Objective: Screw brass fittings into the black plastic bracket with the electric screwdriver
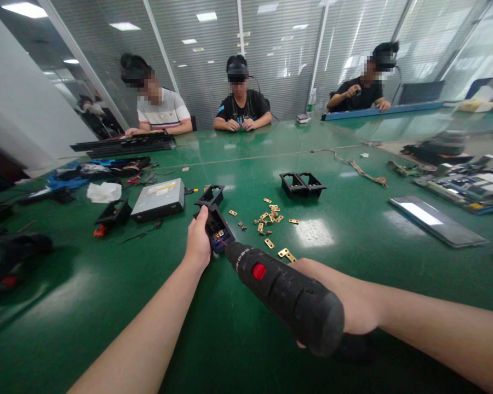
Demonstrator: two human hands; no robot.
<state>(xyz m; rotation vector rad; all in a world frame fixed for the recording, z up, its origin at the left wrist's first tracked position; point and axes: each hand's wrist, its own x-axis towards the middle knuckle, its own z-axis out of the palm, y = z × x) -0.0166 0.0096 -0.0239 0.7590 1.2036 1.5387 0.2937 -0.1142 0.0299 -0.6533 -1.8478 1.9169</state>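
Black plastic housing (pixel 222 223) held in left hand (pixel 198 241) over desk (pixel 86 312); right hand (pixel 349 298) grips power drill (pixel 285 295), aimed at brass fittings (pixel 219 234) inside. Judged step: screw driving; next calls for steady alignment.

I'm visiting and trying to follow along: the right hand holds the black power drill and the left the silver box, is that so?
Not quite: the head view shows the left hand holding a black housing; the silver box lies on the table. The right hand does hold the black power drill.
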